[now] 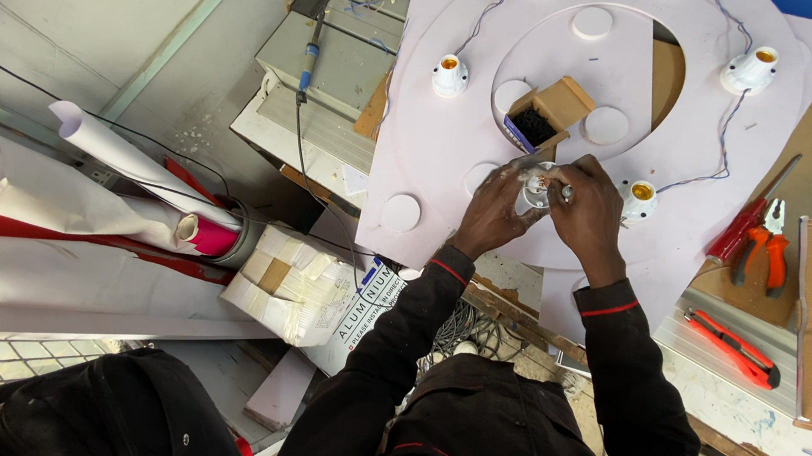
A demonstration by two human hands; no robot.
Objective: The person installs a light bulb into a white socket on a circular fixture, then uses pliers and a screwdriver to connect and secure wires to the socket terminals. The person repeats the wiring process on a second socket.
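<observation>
Both hands are meeting over the large white board [454,153], the pale panel with a ring-shaped cutout that is lying across the bench. The left hand [490,212] and the right hand [589,212] are closing together on a white lamp socket [535,187] near the board's lower middle edge, the left fingers wrapped round its side and the right fingers curled over it from the other side, pinching something small and metallic at its top; I cannot tell from here exactly what that piece is. Just above the socket on the board, a small open cardboard box [549,112] holding dark bits is sitting tilted. More white sockets are standing on the board: one [450,75] toward the upper left of the box, one [637,200] just beside the right hand, and one [750,69] far toward the board's upper right, with thin blue-grey wire [727,141] running between them. Off the board's right edge, orange-handled pliers [769,246] and a red screwdriver [752,212] are lying close together, and a red utility knife [735,348] is resting lower down on that side. Off the board's left edge, a soldering iron [309,57] is lying on a grey case, and rolls of white paper [121,163] are piled further left, well apart from the board.
</observation>
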